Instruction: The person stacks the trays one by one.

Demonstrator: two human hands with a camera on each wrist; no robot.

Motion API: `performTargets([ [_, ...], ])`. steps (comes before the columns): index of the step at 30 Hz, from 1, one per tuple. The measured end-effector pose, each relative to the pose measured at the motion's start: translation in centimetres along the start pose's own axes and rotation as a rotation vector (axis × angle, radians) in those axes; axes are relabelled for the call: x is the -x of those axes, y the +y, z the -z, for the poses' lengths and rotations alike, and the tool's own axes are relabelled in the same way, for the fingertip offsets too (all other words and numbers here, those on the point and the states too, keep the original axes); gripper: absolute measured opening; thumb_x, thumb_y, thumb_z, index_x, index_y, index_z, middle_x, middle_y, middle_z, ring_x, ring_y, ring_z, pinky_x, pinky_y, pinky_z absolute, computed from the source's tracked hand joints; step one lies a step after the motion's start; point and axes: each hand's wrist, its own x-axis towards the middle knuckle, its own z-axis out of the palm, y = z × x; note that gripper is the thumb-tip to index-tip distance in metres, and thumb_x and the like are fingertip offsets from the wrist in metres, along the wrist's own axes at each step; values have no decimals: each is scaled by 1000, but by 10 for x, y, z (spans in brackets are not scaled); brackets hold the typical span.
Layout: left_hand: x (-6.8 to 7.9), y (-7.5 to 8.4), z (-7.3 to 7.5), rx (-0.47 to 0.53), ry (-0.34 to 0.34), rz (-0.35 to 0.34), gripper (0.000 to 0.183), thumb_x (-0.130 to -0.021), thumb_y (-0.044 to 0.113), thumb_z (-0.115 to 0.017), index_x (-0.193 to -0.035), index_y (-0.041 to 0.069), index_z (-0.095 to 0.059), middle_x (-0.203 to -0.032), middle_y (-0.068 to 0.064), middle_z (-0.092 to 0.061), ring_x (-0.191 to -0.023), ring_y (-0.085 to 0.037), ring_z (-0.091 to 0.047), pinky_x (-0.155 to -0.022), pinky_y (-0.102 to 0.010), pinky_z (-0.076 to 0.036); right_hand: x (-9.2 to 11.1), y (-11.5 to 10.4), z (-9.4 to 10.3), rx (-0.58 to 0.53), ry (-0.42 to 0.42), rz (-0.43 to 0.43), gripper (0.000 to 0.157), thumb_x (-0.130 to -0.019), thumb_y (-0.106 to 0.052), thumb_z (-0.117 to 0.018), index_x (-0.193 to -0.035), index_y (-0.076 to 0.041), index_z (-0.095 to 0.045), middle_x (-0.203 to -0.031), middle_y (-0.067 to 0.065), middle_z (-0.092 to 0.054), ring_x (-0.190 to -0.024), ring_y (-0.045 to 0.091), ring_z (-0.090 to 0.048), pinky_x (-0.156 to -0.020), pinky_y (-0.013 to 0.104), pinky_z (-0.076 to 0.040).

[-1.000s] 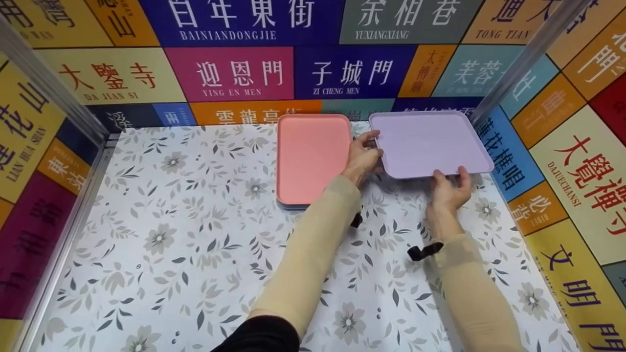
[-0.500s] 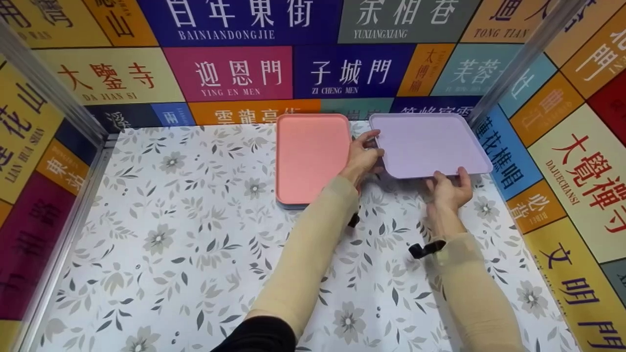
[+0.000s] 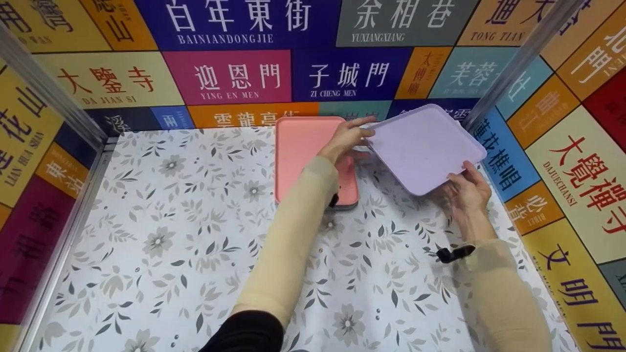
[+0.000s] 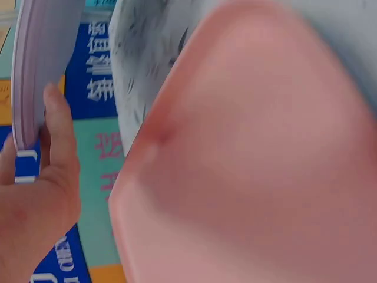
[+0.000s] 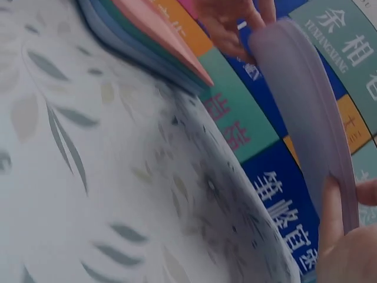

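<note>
A lilac rectangular tray (image 3: 425, 146) is held up off the table by both hands, turned so a corner points toward the front. My left hand (image 3: 345, 139) pinches its left corner, with fingers on both faces in the left wrist view. At the lower right edge my right hand (image 3: 469, 195) grips the tray between thumb and fingers; the right wrist view shows the tray (image 5: 306, 112) edge-on between both hands. Below and beside the left forearm lies a pink tray (image 3: 298, 151), partly hidden by it. In the right wrist view, green and blue trays (image 5: 123, 44) show beneath the pink one.
The table (image 3: 171, 264) wears a white cloth printed with grey flowers and leaves. Colourful lettered panels (image 3: 230, 76) stand at the back and both sides, joined by metal corner posts (image 3: 518, 58). The lilac tray overlaps the back panels in the head view.
The lilac tray has turned from roughly level with the back edge to a diagonal. My left hand has moved left and back over the pink tray; my right hand has shifted right.
</note>
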Motion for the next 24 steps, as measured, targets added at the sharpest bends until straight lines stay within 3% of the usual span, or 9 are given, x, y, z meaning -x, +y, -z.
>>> performTargets([
  [4, 3, 11, 12, -100, -120, 62, 53, -109, 22, -70, -161, 32, -64, -171, -7, -55, -145, -33, -64, -119, -53, -60, -3, -10, 15, -26, -179, -5, 75, -92, 24, -75, -158, -10, -64, -123, 2, -80, -89, 22, -83, -73, 34, -69],
  [8, 5, 13, 17, -155, -213, 120, 59, -110, 20, -66, -167, 34, -56, -176, -8, -50, -156, -36, -58, -120, -51, -59, -6, -16, 26, -17, -345, -16, 54, -96, 24, -69, -142, -4, -75, -121, 9, -83, -96, 27, -84, -78, 42, -73],
  [10, 5, 11, 17, -152, -231, 132, 60, -111, 16, -64, -167, 35, -55, -171, -7, -55, -149, -34, -64, -117, -50, -62, -8, -18, 29, 4, -409, -27, 51, -99, 23, -66, -141, -3, -76, -125, 10, -83, -100, 27, -84, -81, 42, -73],
  [13, 6, 8, 17, -138, -237, 126, 61, -111, 9, -62, -165, 36, -58, -156, -6, -66, -127, -28, -77, -113, -50, -64, -8, -20, 30, 56, -475, -34, 50, -101, 21, -63, -144, -2, -74, -130, 9, -82, -105, 26, -82, -85, 41, -73],
  [16, 7, 5, 12, -127, -235, 99, 62, -108, 4, -63, -161, 36, -62, -137, -5, -73, -104, -22, -79, -107, -49, -67, -9, -25, 32, 109, -524, -26, 51, -103, 19, -62, -148, -3, -72, -133, 8, -81, -109, 24, -81, -89, 39, -71],
  [24, 3, -1, -17, -121, -290, 50, 62, -105, 1, -67, -161, 27, -63, -124, -5, -72, -94, -20, -75, -80, -35, -68, -4, -45, 59, 121, -551, 9, 53, -106, 18, -57, -153, -5, -68, -135, 6, -82, -113, 22, -79, -92, 36, -69],
])
